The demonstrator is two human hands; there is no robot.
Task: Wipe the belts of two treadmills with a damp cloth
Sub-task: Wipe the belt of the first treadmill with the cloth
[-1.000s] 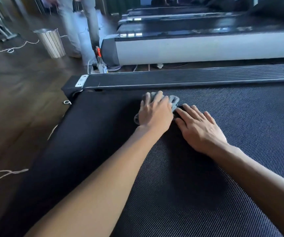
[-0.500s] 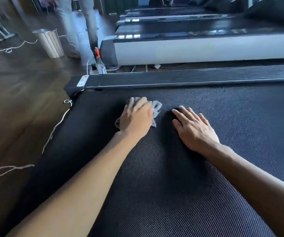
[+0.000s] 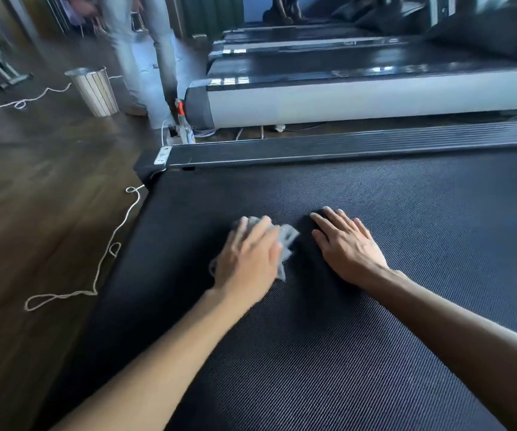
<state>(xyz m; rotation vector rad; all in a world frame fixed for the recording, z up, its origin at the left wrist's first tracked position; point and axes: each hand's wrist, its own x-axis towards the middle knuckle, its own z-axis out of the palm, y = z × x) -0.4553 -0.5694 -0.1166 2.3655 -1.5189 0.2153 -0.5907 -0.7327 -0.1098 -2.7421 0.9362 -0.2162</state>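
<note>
Small crumpled grey cloth [image 3: 287, 239], motion-blurred and partly covered, lying on the black, finely ribbed rubber belt of the near treadmill [image 3: 313, 353], toward its left end, that belt flat and filling the foreground, glossy black belt of the next treadmill [image 3: 328, 62] parallel beyond it

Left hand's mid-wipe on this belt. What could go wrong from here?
The cloth is bunched under the left hand, so it may streak or slip out. The right hand lies flat on the belt close beside it and could block the stroke. The looped white cord on the floor by the belt's end could catch a foot.
</note>
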